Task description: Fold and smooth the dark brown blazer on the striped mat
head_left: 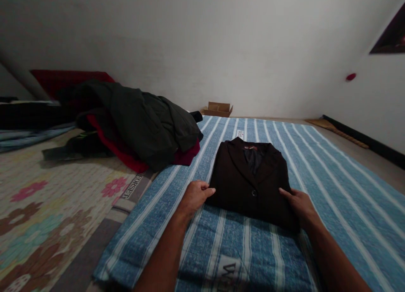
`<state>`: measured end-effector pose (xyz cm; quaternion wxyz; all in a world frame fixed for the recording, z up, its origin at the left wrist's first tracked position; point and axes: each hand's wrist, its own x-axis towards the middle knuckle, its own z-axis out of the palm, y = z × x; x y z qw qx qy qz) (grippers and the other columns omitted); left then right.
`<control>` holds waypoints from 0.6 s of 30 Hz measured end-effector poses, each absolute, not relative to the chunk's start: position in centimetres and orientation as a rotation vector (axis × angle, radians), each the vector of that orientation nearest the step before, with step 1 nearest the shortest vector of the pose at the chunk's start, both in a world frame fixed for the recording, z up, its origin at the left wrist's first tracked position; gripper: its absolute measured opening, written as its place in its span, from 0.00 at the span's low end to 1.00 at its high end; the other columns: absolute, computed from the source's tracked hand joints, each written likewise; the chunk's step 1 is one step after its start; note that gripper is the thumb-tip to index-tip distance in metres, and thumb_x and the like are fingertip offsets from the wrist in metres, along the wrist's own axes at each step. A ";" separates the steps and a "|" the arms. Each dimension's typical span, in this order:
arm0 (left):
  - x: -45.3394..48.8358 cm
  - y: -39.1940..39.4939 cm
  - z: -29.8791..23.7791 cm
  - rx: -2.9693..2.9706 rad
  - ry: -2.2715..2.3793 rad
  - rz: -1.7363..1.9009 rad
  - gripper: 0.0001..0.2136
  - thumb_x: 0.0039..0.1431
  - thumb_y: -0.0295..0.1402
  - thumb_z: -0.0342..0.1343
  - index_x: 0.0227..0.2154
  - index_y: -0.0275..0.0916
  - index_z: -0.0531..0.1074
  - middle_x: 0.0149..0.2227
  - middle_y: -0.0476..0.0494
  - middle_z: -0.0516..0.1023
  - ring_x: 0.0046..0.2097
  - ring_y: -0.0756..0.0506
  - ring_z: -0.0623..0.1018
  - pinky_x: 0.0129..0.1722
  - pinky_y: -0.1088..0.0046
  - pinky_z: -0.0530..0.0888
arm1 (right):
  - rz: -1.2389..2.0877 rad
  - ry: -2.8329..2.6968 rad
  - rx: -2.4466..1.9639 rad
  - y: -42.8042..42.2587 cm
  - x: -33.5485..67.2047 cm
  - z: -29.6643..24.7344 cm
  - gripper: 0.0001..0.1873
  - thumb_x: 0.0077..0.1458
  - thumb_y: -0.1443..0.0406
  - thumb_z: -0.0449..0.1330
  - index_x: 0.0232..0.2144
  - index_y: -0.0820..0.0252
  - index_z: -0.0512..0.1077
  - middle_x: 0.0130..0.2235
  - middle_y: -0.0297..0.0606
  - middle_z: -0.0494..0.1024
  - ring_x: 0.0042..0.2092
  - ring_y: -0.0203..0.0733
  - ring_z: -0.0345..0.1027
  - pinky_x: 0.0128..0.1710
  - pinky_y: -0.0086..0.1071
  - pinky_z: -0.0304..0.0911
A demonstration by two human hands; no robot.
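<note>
Left hand [196, 196]: curled loosely at the near left corner of the folded jacket [251, 182], fingertips pressed on its edge, apparently to steady the fold.
Right hand [300, 204]: laid flat and open-fingered on the near right corner, nothing gripped.
Folded jacket: held between both hands, collar turned away, squared on the striped blue blanket [332, 190].
Clothes pile [139, 123]: heaped beyond the left hand.
Cardboard box [217, 109]: set farthest off, against the wall.
</note>
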<state>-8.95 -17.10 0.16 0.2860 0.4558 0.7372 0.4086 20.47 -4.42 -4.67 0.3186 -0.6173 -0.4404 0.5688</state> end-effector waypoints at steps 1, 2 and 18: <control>-8.9 -17.0 0.1 1.211 1.985 1.089 0.10 0.41 0.39 0.55 0.16 0.37 0.68 0.21 0.51 0.65 0.27 0.49 0.66 0.28 0.73 0.59 | 1.500 -1.159 -1.621 -4.3 20.6 -4.9 0.13 0.46 0.61 0.63 0.33 0.64 0.74 0.28 0.41 0.80 0.31 0.46 0.75 0.27 0.31 0.69; -8.9 -17.0 0.2 1.203 1.982 1.084 0.11 0.41 0.39 0.55 0.15 0.37 0.67 0.19 0.52 0.63 0.25 0.50 0.64 0.27 0.73 0.58 | 1.506 -1.155 -1.616 -4.2 20.6 -5.1 0.13 0.46 0.60 0.63 0.34 0.64 0.74 0.28 0.40 0.80 0.30 0.46 0.75 0.27 0.31 0.69; -9.0 -17.3 1.6 1.185 1.723 1.081 0.10 0.44 0.39 0.54 0.18 0.39 0.62 0.20 0.55 0.58 0.25 0.52 0.59 0.26 0.74 0.55 | 1.522 -1.106 -1.624 -4.6 20.3 -4.4 0.10 0.46 0.62 0.63 0.31 0.63 0.73 0.26 0.39 0.79 0.28 0.45 0.74 0.25 0.31 0.68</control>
